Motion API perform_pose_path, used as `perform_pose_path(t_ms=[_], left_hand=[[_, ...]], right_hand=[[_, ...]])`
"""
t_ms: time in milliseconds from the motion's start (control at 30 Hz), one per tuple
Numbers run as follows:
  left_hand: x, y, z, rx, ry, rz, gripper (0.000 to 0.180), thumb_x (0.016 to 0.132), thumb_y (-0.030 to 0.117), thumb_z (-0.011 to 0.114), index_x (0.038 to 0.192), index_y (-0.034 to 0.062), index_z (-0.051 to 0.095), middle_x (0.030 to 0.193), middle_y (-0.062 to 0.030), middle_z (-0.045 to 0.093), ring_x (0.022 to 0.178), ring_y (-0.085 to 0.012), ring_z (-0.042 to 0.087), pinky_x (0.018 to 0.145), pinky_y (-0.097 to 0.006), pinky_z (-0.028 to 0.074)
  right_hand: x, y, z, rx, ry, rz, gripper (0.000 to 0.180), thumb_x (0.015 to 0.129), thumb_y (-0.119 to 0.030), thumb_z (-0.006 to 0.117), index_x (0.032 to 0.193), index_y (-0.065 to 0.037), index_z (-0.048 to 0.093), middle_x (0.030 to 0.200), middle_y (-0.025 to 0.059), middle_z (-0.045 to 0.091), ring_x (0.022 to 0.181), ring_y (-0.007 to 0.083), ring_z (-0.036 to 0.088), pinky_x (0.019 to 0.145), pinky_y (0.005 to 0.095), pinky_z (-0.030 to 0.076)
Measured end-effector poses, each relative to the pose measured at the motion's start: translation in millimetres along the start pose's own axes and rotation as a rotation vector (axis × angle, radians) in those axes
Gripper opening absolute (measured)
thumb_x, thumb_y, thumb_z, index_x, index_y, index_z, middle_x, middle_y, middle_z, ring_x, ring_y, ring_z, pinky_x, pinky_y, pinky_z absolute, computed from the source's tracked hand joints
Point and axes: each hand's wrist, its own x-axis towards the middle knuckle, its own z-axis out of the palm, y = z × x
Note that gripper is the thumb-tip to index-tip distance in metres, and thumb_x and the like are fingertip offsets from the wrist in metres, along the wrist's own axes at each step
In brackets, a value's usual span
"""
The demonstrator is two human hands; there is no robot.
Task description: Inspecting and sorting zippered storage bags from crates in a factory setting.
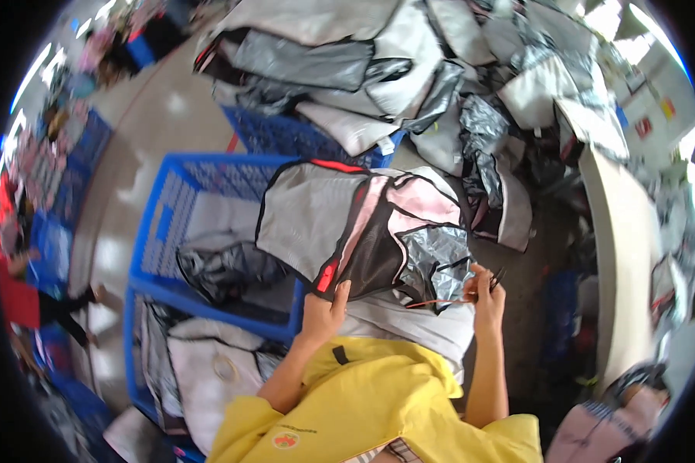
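A sewn bag (309,212) of grey and pink fabric with black binding is spread in front of me. It has a red strip, a dark mesh-like band and a crinkled silver lining (434,255). My left hand (327,311) is closed on its lower edge, thumb on top beside a red tab (327,275). At the silver lining's right edge, my right hand (485,297) is closed with a small dark pointed tool (499,275) sticking out of it; its exact kind is unclear. A thin reddish cord (439,302) runs from the lining toward these fingers.
To the left stands a blue crate (143,255) with dark and silver pieces inside. More grey pieces (216,351) fill the crate below it. Ahead, a large heap of similar pieces (316,58) covers another blue crate (286,137). A pale board (618,255) rises at right.
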Motion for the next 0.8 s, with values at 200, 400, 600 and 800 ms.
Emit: perform_pose_path(t_ms=[200, 400, 600, 800], left_hand=[[38, 23, -20, -0.391, 0.067, -0.127, 0.031, 0.108, 0.024, 0.057, 0.096, -0.0019, 0.066, 0.064, -0.0017, 0.063, 0.059, -0.0098, 0.059, 0.059, -0.028, 0.046], [37, 4, -118, -0.395, 0.585, 0.067, 0.046, 0.104, 0.026, 0.06, 0.139, -0.004, 0.059, 0.133, -0.0214, 0.062, 0.109, -0.0285, 0.065, 0.095, -0.044, 0.056], [2, -64, -243, 0.223, 0.759, 0.291, 0.063, 0.104, 0.048, 0.058, 0.144, -0.0011, 0.054, 0.14, -0.0196, 0.06, 0.118, -0.0303, 0.064, 0.096, -0.046, 0.057], [-41, -217, -238, -0.568, 0.345, -0.891, 0.043, 0.1, 0.05, 0.064, 0.097, 0.0077, 0.073, 0.079, -0.0127, 0.069, 0.077, -0.0233, 0.067, 0.071, -0.037, 0.057]], right_hand=[[22, 8, -36, 0.223, 0.168, -0.012, 0.031, 0.107, -0.029, 0.062, 0.119, -0.001, 0.069, 0.073, -0.0052, 0.054, 0.056, 0.0027, 0.042, 0.05, 0.0211, 0.033], [20, -38, -94, 0.357, 0.373, -0.032, 0.041, 0.106, -0.04, 0.062, 0.111, 0.0, 0.068, 0.062, -0.0108, 0.033, 0.051, 0.0011, 0.029, 0.046, 0.0232, 0.022], [48, -39, -56, 0.096, 0.274, -0.108, 0.036, 0.1, -0.033, 0.071, 0.12, -0.003, 0.073, 0.075, -0.0048, 0.056, 0.063, 0.0033, 0.045, 0.056, 0.0223, 0.034], [44, 49, 84, -0.109, -0.115, -0.024, 0.054, 0.087, -0.026, 0.083, 0.133, -0.004, 0.065, 0.08, 0.0049, 0.064, 0.072, 0.0142, 0.057, 0.067, 0.0309, 0.049]])
